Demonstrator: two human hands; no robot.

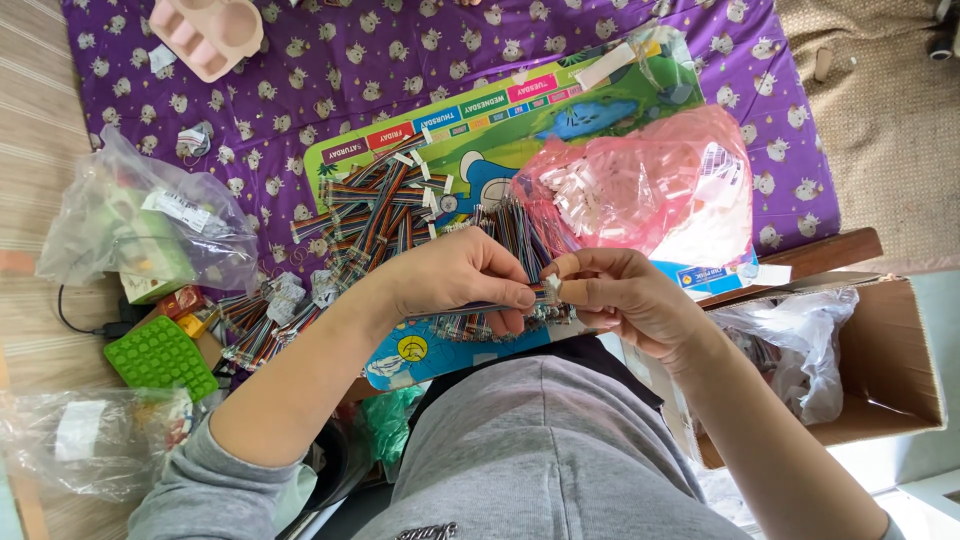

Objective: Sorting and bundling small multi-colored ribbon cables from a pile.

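Pinching a ribbon cable [490,305] between left hand [455,275] and right hand [610,290], pink bag [650,185] beside

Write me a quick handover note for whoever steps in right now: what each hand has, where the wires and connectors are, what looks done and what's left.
Left hand: pinching one end of a multicoloured ribbon wire, shut on it.
Right hand: fingertips at the wire's other end, on a small white connector.
Things: a loose wire pile lies on the colourful board; bundled wires sit to its left. The pink bag holds white connectors. The cardboard box on the right holds a clear bag.
Done: cannot tell how many wires are finished.
Left: the pile looks large, so probably much remains.
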